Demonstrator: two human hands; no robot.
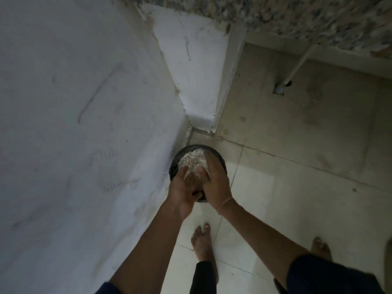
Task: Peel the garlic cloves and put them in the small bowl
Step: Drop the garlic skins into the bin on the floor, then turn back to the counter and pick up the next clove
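Left hand (pixel 184 188), right hand (pixel 214 182), fingers (pixel 209 159) slack, above peel-filled bin (pixel 175 164); pale tiled floor (pixel 297 198); white wall (pixel 74 124)

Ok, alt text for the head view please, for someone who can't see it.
Seen from above, the left hand and right hand meet over a dark round bin in a floor corner, right laid across left, pale garlic skins heaped inside. Bare feet stand on light tiles; a speckled counter edge shows at the top.
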